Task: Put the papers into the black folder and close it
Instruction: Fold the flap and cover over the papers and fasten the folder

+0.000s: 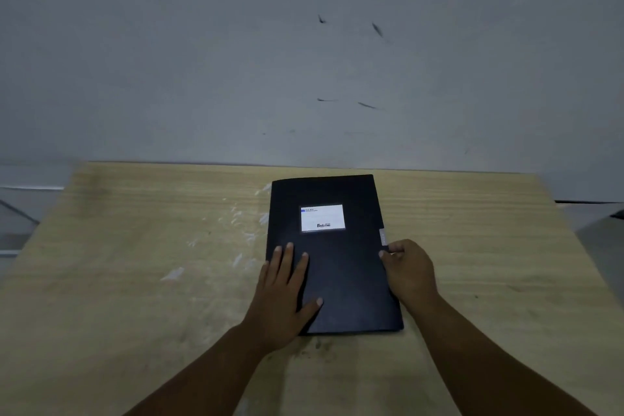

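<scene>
The black folder [332, 257] lies closed and flat on the wooden table [118, 246], towards the far edge and a little right of the middle, its long sides running away from the person. A white label [322, 217] sits on the upper part of its cover, with print too small to read. The left hand [285, 294] rests open, palm down, on the near left part of the cover, fingers spread and pointing away, the thumb stretched out across the black surface. The right hand [410, 268] is curled at the folder's right edge, its fingertips closed on that edge just below a small grey tab [383, 237] that sticks out from the side; whether it pinches the tab itself or only the cover is hard to tell. No loose papers show outside the folder. Pale scuffed patches [236, 230] mark the table left of the folder, and a grey wall [304, 61] with dark smudges rises behind the table.
</scene>
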Available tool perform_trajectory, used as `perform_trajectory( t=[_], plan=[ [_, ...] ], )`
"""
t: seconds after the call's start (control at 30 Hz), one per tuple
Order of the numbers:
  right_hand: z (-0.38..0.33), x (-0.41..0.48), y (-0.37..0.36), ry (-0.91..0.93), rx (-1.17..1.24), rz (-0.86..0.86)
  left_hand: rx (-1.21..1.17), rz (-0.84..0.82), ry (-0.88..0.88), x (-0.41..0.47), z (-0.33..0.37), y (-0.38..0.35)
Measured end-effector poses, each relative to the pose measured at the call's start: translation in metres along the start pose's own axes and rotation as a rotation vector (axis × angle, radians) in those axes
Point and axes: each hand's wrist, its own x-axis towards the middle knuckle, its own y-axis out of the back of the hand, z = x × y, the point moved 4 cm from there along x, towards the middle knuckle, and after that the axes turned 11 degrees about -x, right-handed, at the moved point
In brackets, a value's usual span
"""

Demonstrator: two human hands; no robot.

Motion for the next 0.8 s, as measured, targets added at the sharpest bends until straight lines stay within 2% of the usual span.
perform_trajectory(
  t=[0.23, 0.57, 0.8],
  plan=[
    [0.012, 0.008, -0.013, 0.045, -0.061, 0.039, 0.094, 0.025, -0.001, 0.002, -0.004, -0.008],
    [0.002, 0.043, -0.025, -0.008, 0.045, 0.007, 0.128, -0.077, 0.061, 0.006, -0.007, -0.009],
    [0.014, 0.026, -0.023, 0.101, 0.026, -0.067, 0.081, -0.05, 0.058, 0.008, -0.008, -0.01]
  ],
)
